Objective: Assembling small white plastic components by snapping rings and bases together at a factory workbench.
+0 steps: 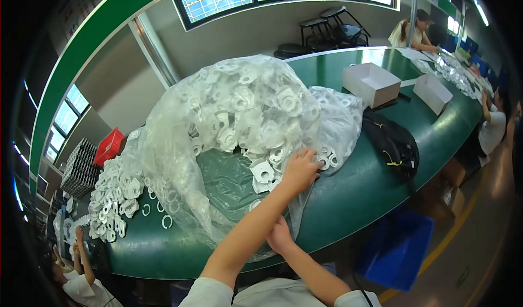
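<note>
A large clear plastic bag (180, 116) full of white plastic parts lies on the bench, its mouth toward me. Inside are flat square pieces with a round hole (263, 172). My left hand (301, 169) reaches across to the bag's right side, its fingers curled on the film beside several small white rings (327, 157). Under my left forearm, my right hand (279, 237) is closed at the bag's near edge, with its fingertips partly hidden. A smaller clear bag (342, 116) with white parts leans against the big one on the right.
Loose white parts (111, 198) and rings lie on the green bench (332, 209) to the left, near a red bin (109, 146). To the right are a black bag (389, 140) and two white boxes (372, 83). A blue crate (395, 250) stands below; people work around.
</note>
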`<state>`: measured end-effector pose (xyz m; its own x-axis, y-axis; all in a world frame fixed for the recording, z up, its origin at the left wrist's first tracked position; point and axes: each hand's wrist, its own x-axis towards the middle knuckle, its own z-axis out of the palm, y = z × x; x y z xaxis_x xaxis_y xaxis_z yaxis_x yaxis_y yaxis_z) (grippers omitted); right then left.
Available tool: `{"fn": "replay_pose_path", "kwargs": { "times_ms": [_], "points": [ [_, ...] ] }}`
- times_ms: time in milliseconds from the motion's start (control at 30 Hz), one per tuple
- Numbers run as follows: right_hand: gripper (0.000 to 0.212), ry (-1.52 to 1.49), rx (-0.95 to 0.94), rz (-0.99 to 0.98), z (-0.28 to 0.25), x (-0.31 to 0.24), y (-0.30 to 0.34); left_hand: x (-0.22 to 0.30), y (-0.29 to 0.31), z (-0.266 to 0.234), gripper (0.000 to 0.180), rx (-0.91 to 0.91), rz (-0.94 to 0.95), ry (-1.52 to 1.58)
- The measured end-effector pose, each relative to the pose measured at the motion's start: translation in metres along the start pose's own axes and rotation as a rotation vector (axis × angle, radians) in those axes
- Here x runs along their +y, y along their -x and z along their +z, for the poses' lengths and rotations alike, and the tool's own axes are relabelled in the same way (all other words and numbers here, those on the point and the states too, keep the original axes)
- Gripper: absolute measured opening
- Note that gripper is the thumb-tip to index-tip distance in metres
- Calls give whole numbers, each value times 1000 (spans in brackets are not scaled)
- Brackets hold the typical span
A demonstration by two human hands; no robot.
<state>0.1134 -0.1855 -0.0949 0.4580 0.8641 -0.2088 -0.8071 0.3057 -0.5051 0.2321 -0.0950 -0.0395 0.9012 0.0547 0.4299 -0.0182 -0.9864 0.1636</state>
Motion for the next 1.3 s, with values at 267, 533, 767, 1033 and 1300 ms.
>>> {"fn": "replay_pose_path", "kwargs": {
  "times_ms": [267,533,767,1033,1300],
  "points": [
    [30,-66,-49,15,15,-16,10,10,-5,-16,15,206,-153,298],
    [27,60,-96,-30,-18,1,-7,14,-4,-10,19,103,104,247],
    [32,-102,-43,5,2,-9,4,-4,-9,10,25,61,69,171],
    [48,131,-28,-1,16,-32,11,-3,91,-102,19,508,-507,809],
    [43,276,-136,16,27,-9,10,6,192,-107,19,474,-657,442]
  ]
}}
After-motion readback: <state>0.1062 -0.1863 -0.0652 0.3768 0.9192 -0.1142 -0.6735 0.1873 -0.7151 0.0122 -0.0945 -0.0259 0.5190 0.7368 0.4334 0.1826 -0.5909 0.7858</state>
